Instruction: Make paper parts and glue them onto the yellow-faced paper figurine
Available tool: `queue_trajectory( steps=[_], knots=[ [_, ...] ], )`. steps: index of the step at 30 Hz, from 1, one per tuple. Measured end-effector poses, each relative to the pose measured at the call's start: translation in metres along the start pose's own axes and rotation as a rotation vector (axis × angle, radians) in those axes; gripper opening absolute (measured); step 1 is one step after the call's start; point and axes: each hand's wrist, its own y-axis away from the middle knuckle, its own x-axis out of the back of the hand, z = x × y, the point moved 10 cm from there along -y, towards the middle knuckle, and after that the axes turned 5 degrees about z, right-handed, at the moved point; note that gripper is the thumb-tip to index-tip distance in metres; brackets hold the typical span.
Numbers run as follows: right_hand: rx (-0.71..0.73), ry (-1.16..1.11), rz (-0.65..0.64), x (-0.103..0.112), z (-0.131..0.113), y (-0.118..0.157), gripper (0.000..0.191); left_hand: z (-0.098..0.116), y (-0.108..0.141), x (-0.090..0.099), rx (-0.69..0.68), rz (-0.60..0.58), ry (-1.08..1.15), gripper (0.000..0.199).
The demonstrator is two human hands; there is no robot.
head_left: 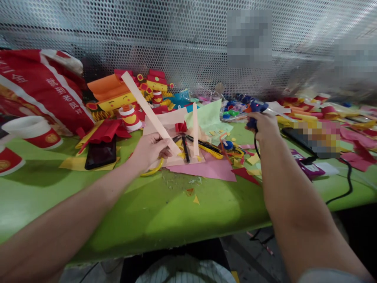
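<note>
Between the thumb and fingers of my left hand (150,151) is a long pale peach paper strip (145,108), tilted with its upper end to the left. Stretched out to the right, my right hand (266,125) is wrapped round a blue hot glue gun (257,107) with a black cord and a small red light. A second pale strip (195,131) rises near the middle. Below it, a black pen (185,149) and a yellow utility knife (210,150) lie on peach and pink paper (206,169). Yellow-handled scissors (153,169) are partly hidden by my left hand.
Paper figures with orange and red hats (116,100) stand at the back left. A red bag (44,90), paper cups (38,131) and a phone (101,153) are on the left. A purple power bank (309,163) and paper scraps (359,137) lie right on the green table (188,220).
</note>
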Motion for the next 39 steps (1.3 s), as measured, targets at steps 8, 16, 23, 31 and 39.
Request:
queue_trajectory(
  steps=[8, 16, 23, 31, 39],
  knots=[
    [-0.077, -0.407, -0.224, -0.044, -0.055, 0.06, 0.017, -0.004, -0.005, 0.008, -0.009, 0.043, -0.013, 0.015],
    [-0.001, -0.151, -0.59, -0.084, -0.035, 0.12, 0.028, -0.008, -0.009, 0.013, 0.005, 0.076, -0.102, 0.014],
    [0.076, -0.164, -0.725, -0.096, -0.039, 0.135, 0.041, -0.013, -0.009, 0.008, 0.031, 0.025, -0.233, 0.016],
    [0.107, -0.105, -0.757, -0.104, -0.039, 0.141, 0.048, -0.021, -0.01, 0.002, 0.067, -0.053, -0.341, 0.019],
    [0.224, -0.008, -0.7, -0.101, -0.039, 0.138, 0.053, -0.019, -0.011, 0.006, 0.081, -0.009, -0.283, 0.019]
  ],
)
